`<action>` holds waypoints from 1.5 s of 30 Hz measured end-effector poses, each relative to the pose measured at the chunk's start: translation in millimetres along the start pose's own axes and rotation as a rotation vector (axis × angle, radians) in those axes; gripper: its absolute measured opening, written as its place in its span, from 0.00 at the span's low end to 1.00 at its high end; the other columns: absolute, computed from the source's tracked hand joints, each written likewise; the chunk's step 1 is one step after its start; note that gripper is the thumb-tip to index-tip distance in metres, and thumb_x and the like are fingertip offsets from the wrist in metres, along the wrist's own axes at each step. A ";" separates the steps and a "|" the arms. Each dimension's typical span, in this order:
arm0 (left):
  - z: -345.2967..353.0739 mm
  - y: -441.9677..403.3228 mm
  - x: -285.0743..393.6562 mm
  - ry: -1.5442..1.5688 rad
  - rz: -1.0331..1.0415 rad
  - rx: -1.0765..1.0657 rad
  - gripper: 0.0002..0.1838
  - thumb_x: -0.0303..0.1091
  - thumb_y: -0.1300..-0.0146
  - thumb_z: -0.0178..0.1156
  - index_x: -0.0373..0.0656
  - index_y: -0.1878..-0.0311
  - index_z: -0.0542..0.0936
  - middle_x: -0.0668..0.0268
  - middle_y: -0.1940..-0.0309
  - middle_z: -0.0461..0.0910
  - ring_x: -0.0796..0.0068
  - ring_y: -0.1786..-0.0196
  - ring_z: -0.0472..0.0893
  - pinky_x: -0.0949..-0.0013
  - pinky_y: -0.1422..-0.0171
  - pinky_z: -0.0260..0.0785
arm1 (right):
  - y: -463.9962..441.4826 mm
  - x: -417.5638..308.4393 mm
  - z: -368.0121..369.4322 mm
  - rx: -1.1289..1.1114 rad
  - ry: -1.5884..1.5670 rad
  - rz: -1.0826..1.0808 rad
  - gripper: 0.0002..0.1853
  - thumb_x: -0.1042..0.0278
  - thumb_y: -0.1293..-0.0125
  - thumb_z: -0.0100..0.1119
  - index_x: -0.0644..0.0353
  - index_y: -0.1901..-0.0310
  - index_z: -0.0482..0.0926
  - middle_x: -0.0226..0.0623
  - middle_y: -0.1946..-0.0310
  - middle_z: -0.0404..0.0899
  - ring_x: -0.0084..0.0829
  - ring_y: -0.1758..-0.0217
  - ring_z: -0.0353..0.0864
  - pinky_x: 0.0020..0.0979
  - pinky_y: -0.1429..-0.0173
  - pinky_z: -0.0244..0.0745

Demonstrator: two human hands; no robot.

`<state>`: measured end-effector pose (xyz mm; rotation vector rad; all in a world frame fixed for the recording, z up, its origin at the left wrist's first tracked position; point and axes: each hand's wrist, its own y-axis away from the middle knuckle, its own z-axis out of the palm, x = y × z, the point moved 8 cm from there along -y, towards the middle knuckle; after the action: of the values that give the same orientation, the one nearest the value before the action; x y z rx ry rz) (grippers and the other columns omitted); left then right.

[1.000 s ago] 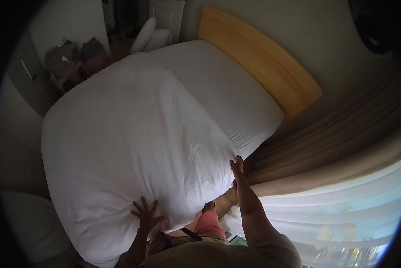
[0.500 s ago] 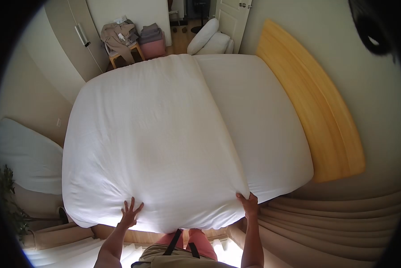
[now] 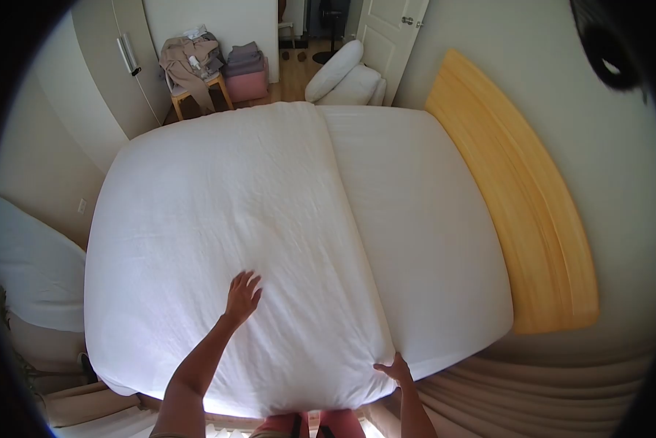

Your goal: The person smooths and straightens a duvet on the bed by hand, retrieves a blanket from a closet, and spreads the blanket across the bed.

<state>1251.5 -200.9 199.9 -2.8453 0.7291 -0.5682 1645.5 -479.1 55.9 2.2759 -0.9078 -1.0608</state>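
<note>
A white duvet (image 3: 269,197) covers the left and middle part of the bed, its folded edge running from the far side down to my right hand. To the right of that edge the white fitted sheet (image 3: 430,219) shows on the mattress. My left hand (image 3: 243,296) is over the middle of the duvet, fingers apart and holding nothing. At the near corner of the duvet's edge, my right hand (image 3: 396,370) grips the fabric, thumb on top and creases around it; part of its fingers is hidden.
A yellow wooden headboard (image 3: 521,204) stands at the right. Beige curtains (image 3: 547,394) hang at the near right. Behind the bed are white pillows (image 3: 346,80), a door (image 3: 386,36), a chair with clothes (image 3: 193,62) and a pink storage box (image 3: 247,84). A wardrobe (image 3: 116,66) is at the far left.
My left hand has moved from the near side forward and right over the duvet. My right hand stays at the duvet's edge, with more creases beside it. The view has shifted slightly forward.
</note>
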 end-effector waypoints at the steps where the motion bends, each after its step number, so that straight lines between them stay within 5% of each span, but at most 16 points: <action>1: 19.6 -39.4 -6.5 -0.095 -0.054 -0.057 0.24 0.40 0.41 0.55 0.46 0.42 0.67 0.57 0.38 0.59 0.51 0.33 0.53 0.43 0.34 0.46 | -9.3 -30.0 -8.4 -0.030 -0.102 -0.024 0.39 0.48 0.56 0.70 0.65 0.46 0.67 0.46 0.51 0.74 0.39 0.47 0.73 0.35 0.46 0.68; 2: 35.4 -73.6 -9.2 -0.146 -0.094 -0.040 0.29 0.50 0.40 0.52 0.53 0.36 0.62 0.59 0.32 0.49 0.45 0.30 0.39 0.28 0.38 0.34 | -25.3 -58.7 -19.7 -0.025 -0.092 -0.036 0.39 0.48 0.56 0.70 0.65 0.46 0.67 0.46 0.51 0.74 0.39 0.47 0.73 0.35 0.46 0.68; 5: 120.8 -130.2 7.1 -0.207 -0.266 -0.241 0.34 0.65 0.43 0.43 0.65 0.34 0.57 0.62 0.30 0.40 0.31 0.34 0.26 0.16 0.51 0.23 | -102.6 -164.9 -32.0 -0.252 -0.337 -0.207 0.31 0.47 0.44 0.59 0.67 0.49 0.70 0.41 0.55 0.75 0.33 0.54 0.73 0.31 0.52 0.69; 8: 168.5 -152.9 48.7 -0.244 -0.273 -0.139 0.35 0.67 0.45 0.43 0.66 0.34 0.58 0.61 0.30 0.36 0.32 0.33 0.26 0.18 0.49 0.24 | -215.5 -267.1 -43.1 -0.409 -0.475 -0.237 0.28 0.47 0.43 0.58 0.66 0.53 0.73 0.34 0.61 0.76 0.22 0.59 0.72 0.28 0.59 0.68; 10: 166.6 -145.9 44.1 -0.197 -0.296 -0.108 0.35 0.66 0.46 0.46 0.67 0.35 0.59 0.59 0.30 0.33 0.32 0.33 0.26 0.19 0.48 0.23 | -269.9 -355.6 -34.0 -0.433 -0.489 -0.484 0.29 0.48 0.44 0.59 0.66 0.51 0.72 0.37 0.58 0.77 0.27 0.55 0.74 0.30 0.53 0.70; 14: 181.7 -146.4 37.7 -0.197 -0.303 -0.141 0.35 0.64 0.48 0.50 0.67 0.36 0.61 0.58 0.30 0.32 0.32 0.33 0.27 0.20 0.47 0.23 | -351.0 -473.0 -35.0 -0.345 -0.502 -0.249 0.31 0.53 0.53 0.67 0.68 0.52 0.72 0.43 0.58 0.77 0.35 0.56 0.77 0.36 0.54 0.72; 15: 183.9 -146.0 35.7 -0.167 -0.315 -0.159 0.35 0.63 0.48 0.51 0.67 0.37 0.61 0.58 0.30 0.33 0.33 0.33 0.26 0.20 0.46 0.23 | -380.4 -491.7 -24.1 -0.193 -0.488 -0.348 0.30 0.57 0.56 0.69 0.68 0.54 0.73 0.45 0.60 0.78 0.36 0.59 0.78 0.35 0.55 0.72; 19: 187.5 -150.4 33.2 -0.152 -0.330 -0.187 0.35 0.62 0.50 0.54 0.66 0.37 0.63 0.58 0.30 0.34 0.34 0.33 0.26 0.21 0.45 0.22 | -406.2 -532.3 -34.6 0.198 -0.487 -0.721 0.23 0.66 0.59 0.70 0.70 0.61 0.76 0.46 0.69 0.79 0.41 0.68 0.79 0.38 0.59 0.73; 20: 186.9 -149.9 32.0 -0.154 -0.338 -0.166 0.35 0.62 0.51 0.55 0.67 0.38 0.63 0.59 0.30 0.36 0.36 0.32 0.27 0.23 0.44 0.21 | -383.1 -539.4 -75.0 0.101 -0.567 -0.839 0.19 0.70 0.58 0.68 0.70 0.62 0.77 0.46 0.70 0.79 0.37 0.71 0.79 0.36 0.62 0.74; 22: 182.5 -148.4 36.1 -0.115 -0.282 -0.141 0.35 0.62 0.51 0.54 0.67 0.38 0.64 0.59 0.30 0.37 0.37 0.32 0.28 0.23 0.43 0.20 | -375.1 -510.4 -116.6 -0.222 -0.820 -0.588 0.16 0.73 0.54 0.66 0.70 0.63 0.77 0.41 0.72 0.79 0.27 0.72 0.77 0.28 0.64 0.72; 25: 177.9 -145.8 33.3 -0.071 -0.247 -0.141 0.34 0.62 0.51 0.54 0.68 0.38 0.64 0.60 0.30 0.40 0.38 0.31 0.30 0.24 0.43 0.20 | -414.5 -470.7 -93.9 0.051 -0.514 -0.577 0.18 0.68 0.53 0.66 0.69 0.61 0.76 0.42 0.72 0.79 0.31 0.71 0.78 0.30 0.63 0.73; 33: 185.8 -144.6 22.7 -0.048 -0.272 -0.125 0.33 0.62 0.52 0.55 0.68 0.39 0.66 0.60 0.31 0.43 0.38 0.31 0.33 0.23 0.43 0.20 | -448.5 -518.7 -70.1 -0.095 -0.652 -0.438 0.24 0.63 0.57 0.68 0.70 0.59 0.75 0.44 0.67 0.79 0.33 0.67 0.79 0.31 0.62 0.74; 36: 181.8 -147.9 22.8 -0.039 -0.286 -0.129 0.33 0.61 0.52 0.55 0.65 0.40 0.68 0.59 0.31 0.43 0.39 0.31 0.32 0.25 0.42 0.19 | -459.1 -559.4 -54.7 -0.197 -0.218 -0.492 0.32 0.60 0.63 0.72 0.71 0.56 0.74 0.48 0.62 0.78 0.35 0.60 0.79 0.33 0.57 0.74; 41: 183.2 -147.2 19.2 -0.011 -0.277 -0.125 0.30 0.59 0.50 0.55 0.62 0.43 0.70 0.57 0.31 0.45 0.38 0.31 0.33 0.26 0.41 0.18 | -436.9 -613.4 -6.4 0.200 0.680 -0.715 0.19 0.68 0.62 0.66 0.63 0.64 0.76 0.46 0.63 0.78 0.42 0.56 0.78 0.38 0.52 0.74; 43: 183.2 -150.0 16.7 -0.021 -0.268 -0.108 0.29 0.59 0.49 0.55 0.62 0.43 0.70 0.57 0.31 0.46 0.38 0.31 0.34 0.26 0.41 0.19 | -438.1 -627.3 -58.1 0.460 0.547 -0.772 0.15 0.68 0.59 0.59 0.55 0.64 0.78 0.43 0.65 0.79 0.41 0.59 0.79 0.38 0.56 0.75; 45: 182.3 -145.1 17.4 -0.022 -0.269 -0.102 0.29 0.58 0.49 0.54 0.61 0.43 0.71 0.57 0.32 0.47 0.38 0.31 0.36 0.26 0.41 0.19 | -428.5 -609.1 -121.3 0.318 0.121 -0.690 0.13 0.68 0.61 0.57 0.56 0.68 0.77 0.39 0.76 0.79 0.39 0.70 0.80 0.34 0.63 0.75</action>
<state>1400.5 -74.0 72.4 -3.0630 0.3834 -0.5483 1605.1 268.6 148.3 2.9918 -0.2353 -1.0723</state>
